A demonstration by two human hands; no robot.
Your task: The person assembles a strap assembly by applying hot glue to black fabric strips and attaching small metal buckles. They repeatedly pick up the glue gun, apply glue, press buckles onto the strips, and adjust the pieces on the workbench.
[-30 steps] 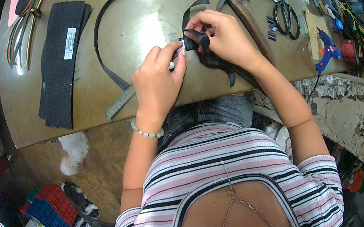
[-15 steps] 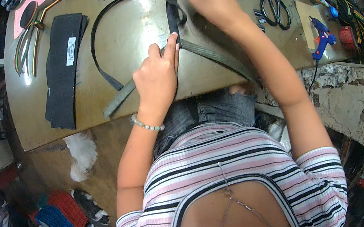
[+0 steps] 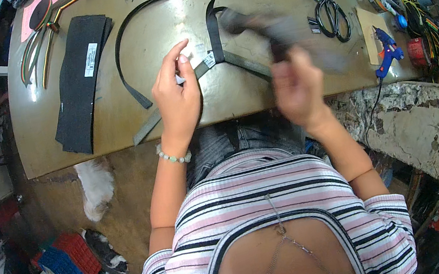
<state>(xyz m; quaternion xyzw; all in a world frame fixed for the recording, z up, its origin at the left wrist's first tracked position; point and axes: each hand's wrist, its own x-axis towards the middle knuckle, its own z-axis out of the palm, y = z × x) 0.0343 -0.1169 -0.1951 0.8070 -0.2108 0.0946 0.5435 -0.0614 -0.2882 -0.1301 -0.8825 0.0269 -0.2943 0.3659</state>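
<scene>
On the table (image 3: 39, 138), a short black strap (image 3: 215, 39) (tip bent) points lengthwise away.

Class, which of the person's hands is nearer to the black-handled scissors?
Right: the right hand is lower left of the scissors in the picture; the left hand is much farther left.

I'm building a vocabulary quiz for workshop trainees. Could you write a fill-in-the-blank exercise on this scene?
1. The right hand holds a dark, motion-blurred ____.
2. A pale beaded bracelet circles the person's ____ wrist.
3. The long black fabric panel bears a label coloured ____.
4. The blue glue gun lies on the ____-hand side of the black-handled metal scissors.

Missing words: hammer; left; white; right.
</scene>
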